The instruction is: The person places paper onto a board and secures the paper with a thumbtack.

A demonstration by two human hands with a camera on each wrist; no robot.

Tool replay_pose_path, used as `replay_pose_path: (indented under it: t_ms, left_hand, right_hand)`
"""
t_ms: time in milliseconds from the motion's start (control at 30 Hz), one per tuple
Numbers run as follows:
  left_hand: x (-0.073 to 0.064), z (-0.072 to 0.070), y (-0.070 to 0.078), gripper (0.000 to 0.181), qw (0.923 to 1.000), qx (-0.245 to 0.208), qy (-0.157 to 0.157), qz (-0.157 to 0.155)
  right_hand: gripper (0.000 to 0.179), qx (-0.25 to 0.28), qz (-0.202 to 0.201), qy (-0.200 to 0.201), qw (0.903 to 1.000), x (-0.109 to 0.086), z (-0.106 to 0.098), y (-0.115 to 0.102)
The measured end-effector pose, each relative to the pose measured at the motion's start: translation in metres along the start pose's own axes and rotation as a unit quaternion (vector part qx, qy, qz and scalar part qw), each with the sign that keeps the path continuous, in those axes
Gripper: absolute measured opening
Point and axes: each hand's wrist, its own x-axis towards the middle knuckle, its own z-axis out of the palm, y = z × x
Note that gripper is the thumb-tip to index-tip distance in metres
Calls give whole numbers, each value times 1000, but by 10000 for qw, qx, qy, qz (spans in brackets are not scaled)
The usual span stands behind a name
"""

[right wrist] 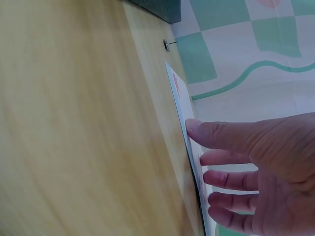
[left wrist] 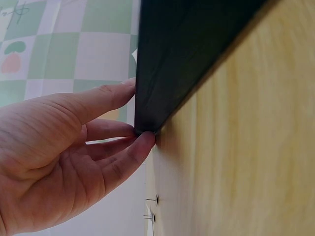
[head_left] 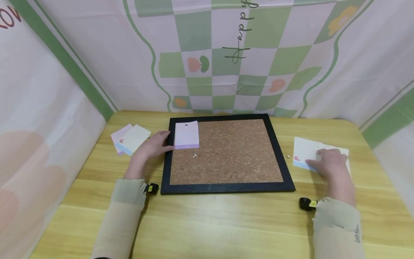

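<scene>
My left hand point(head_left: 154, 145) is at the left edge of a black-framed corkboard point(head_left: 239, 154), its thumb on the frame and the other fingers against the frame's side. The left wrist view shows this hand point(left wrist: 74, 152) holding the dark frame edge point(left wrist: 172, 64). A pink-and-purple note card point(head_left: 187, 135) sits at the board's upper left with a pushpin point(head_left: 186, 125) through its top. On the right, my right hand point(head_left: 331, 163) rests on white cards point(head_left: 300, 151) with a blue strip. In the right wrist view, that hand's thumb and fingertips point(right wrist: 197, 129) touch the card point(right wrist: 179, 93).
A pink card point(head_left: 117, 136) and a white card point(head_left: 137, 135) overlap on the wooden table point(head_left: 223, 226) left of the board. One pushpin point(head_left: 288, 157) lies between board and right cards. Small silvery bits point(head_left: 195, 155) are on the cork. A patterned cloth point(head_left: 226, 82) hangs behind.
</scene>
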Motion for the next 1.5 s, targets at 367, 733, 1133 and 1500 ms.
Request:
replay_pose_path:
  t_ms: [367, 733, 1133, 1500]
  left_hand:
    - [-1, 0, -3, 75, 10000, 2, -18, 24]
    - [-1, 1, -3, 75, 10000, -51, -18, -7]
    - [-1, 0, -2, 75, 10000, -95, -8, 9]
    - [-1, -1, 0, 75, 10000, -83, -17, 28]
  right_hand:
    - [62, 511, -37, -44, 9987, -2, -1, 8]
    - [96, 548, 823, 148, 9950, -10, -4, 17]
    - [101, 433, 1228, 71, 9915, -10, -6, 19]
    - [72, 832, 1028, 294, 9908, -12, -6, 19]
